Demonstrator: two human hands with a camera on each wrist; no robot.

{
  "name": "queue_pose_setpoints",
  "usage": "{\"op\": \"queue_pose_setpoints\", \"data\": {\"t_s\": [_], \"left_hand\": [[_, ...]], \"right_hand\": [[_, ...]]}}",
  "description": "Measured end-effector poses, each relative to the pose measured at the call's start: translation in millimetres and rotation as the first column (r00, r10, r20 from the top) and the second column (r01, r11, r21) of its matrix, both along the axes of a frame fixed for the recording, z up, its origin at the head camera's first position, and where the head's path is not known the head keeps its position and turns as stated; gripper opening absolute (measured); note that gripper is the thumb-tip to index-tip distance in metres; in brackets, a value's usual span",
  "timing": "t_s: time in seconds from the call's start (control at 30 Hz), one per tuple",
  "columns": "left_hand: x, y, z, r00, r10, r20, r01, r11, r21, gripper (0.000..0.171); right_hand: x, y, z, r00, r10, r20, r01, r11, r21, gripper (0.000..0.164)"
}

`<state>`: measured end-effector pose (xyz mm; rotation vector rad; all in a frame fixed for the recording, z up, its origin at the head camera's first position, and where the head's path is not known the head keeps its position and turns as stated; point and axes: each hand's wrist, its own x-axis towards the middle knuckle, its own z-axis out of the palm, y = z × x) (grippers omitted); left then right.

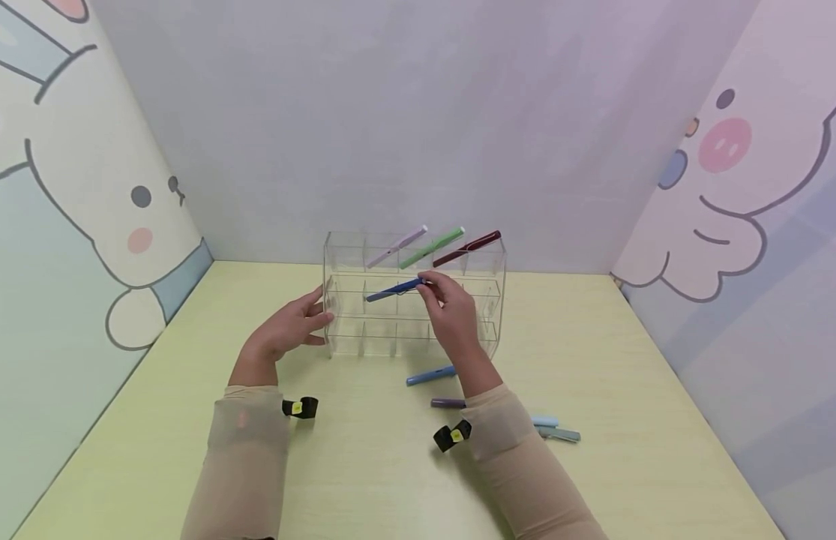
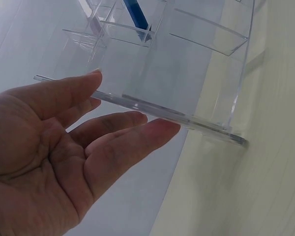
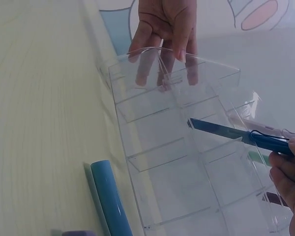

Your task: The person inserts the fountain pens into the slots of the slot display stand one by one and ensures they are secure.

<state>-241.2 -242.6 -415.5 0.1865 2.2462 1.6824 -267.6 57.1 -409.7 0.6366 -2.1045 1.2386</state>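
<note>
A clear acrylic organizer (image 1: 377,337) with three tiers of compartments stands on the table. My left hand (image 1: 289,326) touches its left side panel with extended fingers; the left wrist view shows the fingertips along the panel's edge. With thumb and fingertips, my right hand (image 1: 454,311) pinches one end of a dark blue pen (image 1: 394,289). That pen slants over the middle tier, its far end at a compartment left of centre. In the top tier lean a lilac pen (image 1: 397,247), a green pen (image 1: 432,248) and a dark red pen (image 1: 467,249).
In front of the organizer lie a lighter blue pen (image 1: 429,376) and a purple pen (image 1: 447,403), each partly hidden by the right arm. Further right are a pale blue pen (image 1: 544,421) and a grey-green pen (image 1: 559,434). A plain wall rises behind the table.
</note>
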Motion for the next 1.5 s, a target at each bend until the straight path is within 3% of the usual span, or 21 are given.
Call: {"op": "queue_pose_setpoints", "data": {"t_s": [0.43,0.63,0.8,1.07,1.17,1.27,1.37,1.5], "left_hand": [[-2.6,3,-1.2,1.0,-0.012,-0.009,0.012,1.0,-0.016,0.069],[-2.8,4,-1.1,1.0,-0.028,-0.002,0.028,1.0,0.008,0.069],[-2.7,6,-2.2,0.999,-0.033,0.009,0.033,0.999,0.024,0.07],[-3.3,3,0.5,0.999,-0.026,-0.019,0.025,0.999,-0.022,0.07],[-2.1,2,1.1,1.0,-0.022,-0.016,0.022,0.999,-0.026,0.071],[-2.5,2,1.3,1.0,-0.023,-0.01,0.023,1.0,-0.017,0.07],[-3.0,1,2.2,1.0,-0.024,-0.011,0.024,1.0,-0.011,0.071],[-3.1,1,2.8,1.0,-0.02,-0.005,0.019,1.0,-0.014,0.07]], "right_hand": [[3.5,3,1.8,1.0,-0.026,-0.011,0.027,0.997,0.078,0.025],[3.1,10,5.9,0.999,0.032,0.013,-0.033,0.999,0.034,0.033],[6.2,36,26.0,0.998,0.067,0.011,-0.066,0.995,-0.076,0.035],[25.1,100,66.3,0.994,-0.057,0.089,0.063,0.996,-0.062,0.033],[33.1,125,70.9,0.979,-0.121,0.161,0.119,0.993,0.021,0.035],[42.1,146,73.0,0.949,-0.172,0.263,0.132,0.978,0.161,0.038],[51.1,161,74.0,0.915,-0.18,0.361,0.062,0.947,0.315,0.043],[58.9,170,67.2,0.861,-0.155,0.485,-0.09,0.891,0.445,0.04]]}}
